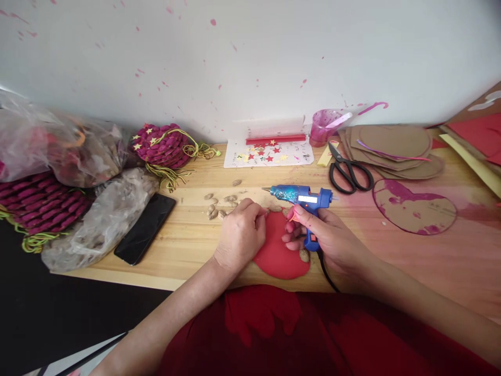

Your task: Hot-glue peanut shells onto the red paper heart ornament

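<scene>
In my right hand [329,235] is a blue hot glue gun [287,193], its nozzle pointing left above the table and its cord trailing down. My left hand [242,227] is closed, the fingertips pressed together at the upper left edge of a red rounded sheet [279,253]. Whatever is between those fingertips is hidden. Along the sheet's rim sit several peanuts, one peanut [304,255] at its right edge and others at the top, partly behind the glue gun and fingers. More loose peanuts [212,211] lie on the wood left of my left hand.
Black scissors [350,175] lie beside stacked cardboard shapes [385,141] and a pink-stained cardboard piece [415,206]. A pink cup [323,128] and a white sheet with stars [268,156] are at the back. Leftward are a phone [144,230], plastic bags [102,219] and magenta woven pieces [166,146].
</scene>
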`<state>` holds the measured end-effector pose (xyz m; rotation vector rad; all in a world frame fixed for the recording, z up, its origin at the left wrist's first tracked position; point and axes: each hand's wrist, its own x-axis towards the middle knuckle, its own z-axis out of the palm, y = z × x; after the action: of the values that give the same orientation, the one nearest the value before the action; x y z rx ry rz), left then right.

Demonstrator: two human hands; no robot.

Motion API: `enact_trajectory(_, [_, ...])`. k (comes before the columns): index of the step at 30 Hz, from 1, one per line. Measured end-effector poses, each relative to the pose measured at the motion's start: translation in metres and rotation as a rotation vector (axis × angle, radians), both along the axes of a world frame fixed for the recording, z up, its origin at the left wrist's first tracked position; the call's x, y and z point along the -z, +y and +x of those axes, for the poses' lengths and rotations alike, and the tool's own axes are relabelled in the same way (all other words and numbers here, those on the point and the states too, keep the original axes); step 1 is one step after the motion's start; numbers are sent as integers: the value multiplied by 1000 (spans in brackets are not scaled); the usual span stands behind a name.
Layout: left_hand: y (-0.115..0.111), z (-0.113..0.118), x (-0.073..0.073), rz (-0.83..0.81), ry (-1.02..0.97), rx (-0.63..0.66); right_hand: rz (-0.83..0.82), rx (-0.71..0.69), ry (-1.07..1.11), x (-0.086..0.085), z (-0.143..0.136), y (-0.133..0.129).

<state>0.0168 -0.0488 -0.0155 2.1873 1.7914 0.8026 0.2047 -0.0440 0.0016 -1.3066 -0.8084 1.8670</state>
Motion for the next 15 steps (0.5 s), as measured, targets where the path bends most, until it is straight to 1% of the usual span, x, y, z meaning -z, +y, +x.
enact_trajectory(2, [-2, -1, 1, -8, -35, 1, -6, -4, -10, 0, 0, 1])
enact_trajectory(5, [-7, -5, 2, -33, -141, 5, -17, -7, -26, 0, 1, 1])
enact_trajectory(9, [-18, -13, 5, -56, -259, -36, -20, -21, -19, 1, 1, 1])
enact_trajectory(11, [-23, -15, 7, -29, -243, -21, -21, -21, -15, 1, 1, 1])
enact_trajectory(15, [-26, -13, 11, 58, -125, 70, -31, -12, -6, 0, 1, 2])
